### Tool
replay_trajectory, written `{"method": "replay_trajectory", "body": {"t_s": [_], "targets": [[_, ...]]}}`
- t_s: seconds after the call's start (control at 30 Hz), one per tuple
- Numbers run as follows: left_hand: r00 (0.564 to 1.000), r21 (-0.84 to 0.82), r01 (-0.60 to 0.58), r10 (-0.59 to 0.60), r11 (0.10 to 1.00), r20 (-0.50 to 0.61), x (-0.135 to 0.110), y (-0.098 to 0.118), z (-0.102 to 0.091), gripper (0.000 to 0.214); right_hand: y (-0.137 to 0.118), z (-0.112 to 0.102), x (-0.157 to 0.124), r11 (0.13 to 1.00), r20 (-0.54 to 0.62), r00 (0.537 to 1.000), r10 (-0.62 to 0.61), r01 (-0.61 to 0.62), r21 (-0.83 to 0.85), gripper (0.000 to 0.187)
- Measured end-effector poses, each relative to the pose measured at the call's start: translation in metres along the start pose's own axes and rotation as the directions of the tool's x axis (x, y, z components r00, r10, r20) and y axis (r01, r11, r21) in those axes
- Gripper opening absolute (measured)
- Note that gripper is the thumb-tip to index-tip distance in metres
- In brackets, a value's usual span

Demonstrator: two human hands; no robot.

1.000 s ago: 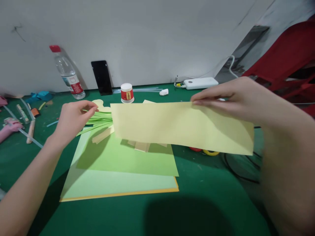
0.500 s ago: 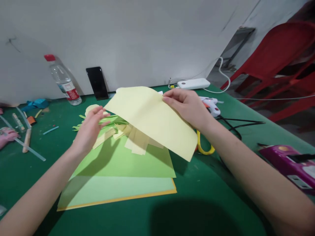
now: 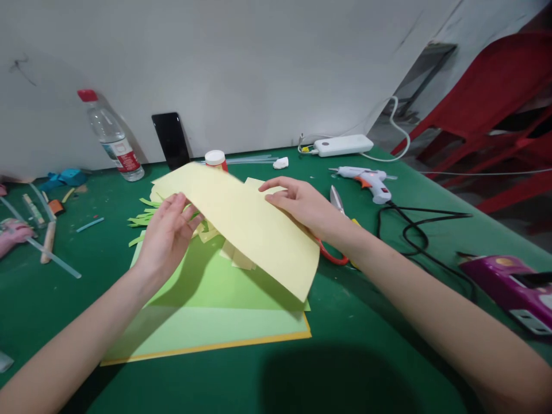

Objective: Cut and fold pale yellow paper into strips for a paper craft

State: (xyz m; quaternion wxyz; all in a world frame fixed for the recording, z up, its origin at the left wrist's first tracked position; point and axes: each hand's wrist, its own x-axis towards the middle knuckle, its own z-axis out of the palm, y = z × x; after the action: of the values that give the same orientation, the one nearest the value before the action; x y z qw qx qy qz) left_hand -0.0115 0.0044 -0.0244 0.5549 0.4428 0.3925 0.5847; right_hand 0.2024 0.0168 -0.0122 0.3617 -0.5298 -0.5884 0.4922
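A sheet of pale yellow paper [image 3: 241, 224] is held tilted above the stack of coloured paper. My left hand [image 3: 168, 236] pinches its left edge between thumb and fingers. At the sheet's right edge, my right hand [image 3: 302, 207] has its fingers apart and curved, no longer pinching it. Beneath lie a bright green sheet [image 3: 224, 293], a pale green sheet [image 3: 207, 330] and an orange-edged one. Cut yellow paper strips [image 3: 235, 255] and green fringed paper [image 3: 144, 218] show partly under the raised sheet. Scissors [image 3: 336, 200] lie partly behind my right hand.
A hot glue gun [image 3: 375, 184] with a black cord and a purple power strip [image 3: 509, 287] are on the right. Along the wall stand a water bottle [image 3: 114, 141], a phone [image 3: 171, 141], a white-lidded jar [image 3: 214, 159] and a white power bank [image 3: 344, 145]. Craft bits [image 3: 47, 241] lie left.
The yellow sheet has moved left and slightly lower. My left hand has taken hold of its left edge, while my right hand has loosened its pinch and shifted left. The scissors and jar show more.
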Motion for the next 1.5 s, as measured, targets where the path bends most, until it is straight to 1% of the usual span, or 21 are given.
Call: {"method": "replay_trajectory", "body": {"t_s": [0.07,0.1,0.17,0.23,0.3,0.37,0.43,0.53,0.6,0.67,0.73,0.8,0.87,0.93,1.07,1.13,1.2,1.3,1.4,1.5], "targets": [[0.998,0.032,-0.034,0.035,0.999,-0.049,-0.003,-0.001,0.002,0.01,-0.001,0.002,-0.001,1.0,0.013,1.0,0.008,-0.008,-0.022,0.018],[0.998,0.056,-0.034,0.036,0.998,-0.048,-0.004,-0.001,0.003,0.009,-0.001,0.003,-0.002,0.999,0.025,1.0,0.005,-0.004,-0.036,0.019],[1.0,0.103,0.004,-0.005,0.995,0.006,-0.007,-0.001,0.006,0.011,-0.002,0.005,-0.003,0.998,0.055,0.998,-0.009,0.013,-0.069,0.02],[0.997,0.125,0.047,-0.054,0.991,0.06,-0.01,0.001,0.008,0.021,-0.004,0.007,-0.005,0.993,0.066,0.997,-0.028,0.035,-0.111,0.02],[0.995,0.13,0.068,-0.076,0.989,0.063,-0.011,0.003,0.008,0.029,-0.005,0.007,-0.006,0.987,0.05,0.998,-0.043,0.05,-0.152,0.02],[0.996,0.148,0.075,-0.082,0.986,0.044,-0.012,0.006,0.008,0.026,-0.005,0.007,-0.006,0.98,0.03,0.998,-0.054,0.058,-0.188,0.02],[0.995,0.183,0.085,-0.093,0.979,0.033,-0.012,0.009,0.008,0.018,-0.005,0.006,-0.006,0.976,0.039,0.998,-0.054,0.061,-0.208,0.023],[0.995,0.249,0.081,-0.094,0.965,0.04,-0.014,0.01,0.007,0.012,-0.002,0.007,-0.005,0.961,0.118,0.989,-0.093,0.121,-0.249,0.026],[0.997,0.291,0.058,-0.072,0.955,0.037,-0.015,0.01,0.007,0.014,-0.001,0.01,-0.006,0.944,0.207,0.968,-0.14,0.193,-0.266,0.029],[0.998,0.318,0.039,-0.051,0.947,0.03,-0.016,0.01,0.007,0.012,0.001,0.015,-0.009,0.942,0.303,0.939,-0.163,0.239,-0.235,0.034],[0.999,0.328,0.036,-0.047,0.944,0.027,-0.016,0.01,0.008,0.009,0.001,0.021,-0.013,0.958,0.365,0.917,-0.161,0.234,-0.165,0.041],[0.997,0.321,0.056,-0.068,0.945,0.025,-0.016,0.01,0.008,0.008,0.001,0.027,-0.018,0.974,0.378,0.914,-0.144,0.199,-0.109,0.049],[0.995,0.3,0.085,-0.097,0.95,0.023,-0.016,0.01,0.009,0.01,0.0,0.032,-0.023,0.985,0.362,0.925,-0.119,0.156,-0.076,0.057],[0.992,0.275,0.11,-0.124,0.955,0.034,-0.017,0.011,0.009,0.011,0.0,0.036,-0.027,0.985,0.329,0.935,-0.134,0.162,-0.06,0.067],[0.987,0.227,0.115,-0.136,0.967,0.08,-0.022,0.013,0.012,0.011,-0.001,0.042,-0.031,0.952,0.172,0.948,-0.268,0.288,-0.101,0.086],[0.983,0.201,0.124,-0.149,0.972,0.112,-0.026,0.013,0.015,0.012,-0.001,0.043,-0.033,0.935,0.113,0.942,-0.317,0.33,-0.129,0.094],[0.976,0.186,0.144,-0.17,0.972,0.135,-0.03,0.014,0.017,0.011,0.0,0.043,-0.033,0.919,0.084,0.93,-0.357,0.366,-0.147,0.1],[0.975,0.224,0.135,-0.169,0.965,0.145,-0.034,0.014,0.018,0.007,0.003,0.042,-0.031,0.892,0.069,0.907,-0.416,0.422,-0.162,0.102],[0.981,0.291,0.101,-0.145,0.951,0.133,-0.036,0.015,0.018,0.006,0.004,0.041,-0.028,0.879,0.063,0.895,-0.441,0.445,-0.171,0.1],[0.984,0.311,0.087,-0.13,0.946,0.121,-0.036,0.015,0.017,0.008,0.003,0.041,-0.028,0.871,0.05,0.888,-0.457,0.459,-0.175,0.098]]}}
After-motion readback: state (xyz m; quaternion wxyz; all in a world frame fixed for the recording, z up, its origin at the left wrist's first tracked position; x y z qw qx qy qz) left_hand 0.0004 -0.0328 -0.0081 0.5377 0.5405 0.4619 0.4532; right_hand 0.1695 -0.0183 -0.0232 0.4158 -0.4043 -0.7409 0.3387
